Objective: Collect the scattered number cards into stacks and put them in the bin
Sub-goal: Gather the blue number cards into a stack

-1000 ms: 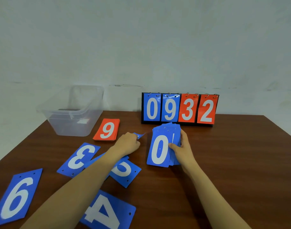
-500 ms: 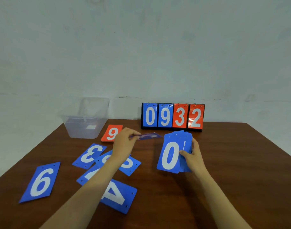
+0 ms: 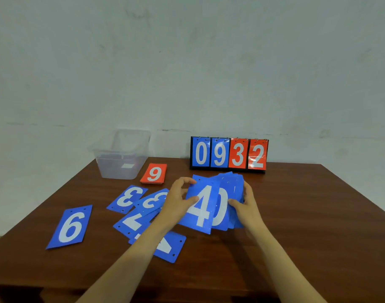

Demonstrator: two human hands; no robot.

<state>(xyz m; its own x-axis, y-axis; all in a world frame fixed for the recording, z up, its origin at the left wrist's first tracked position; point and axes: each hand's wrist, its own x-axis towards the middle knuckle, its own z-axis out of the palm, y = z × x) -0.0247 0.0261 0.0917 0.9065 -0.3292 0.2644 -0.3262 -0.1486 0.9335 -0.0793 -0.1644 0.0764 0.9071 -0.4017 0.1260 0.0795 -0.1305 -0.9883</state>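
Head view: left hand (image 3: 178,201) holds 4 card (image 3: 203,207) lengthwise upright.

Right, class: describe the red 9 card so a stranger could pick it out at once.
On the brown wooden table, find the clear plastic bin at the far left. Just right of it lies the red 9 card. It is the only red card lying flat; the rest are blue.

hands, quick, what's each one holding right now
Left hand: pinches the blue 4 card at its left edge.
Right hand: grips the fanned blue card stack, 0 in front.
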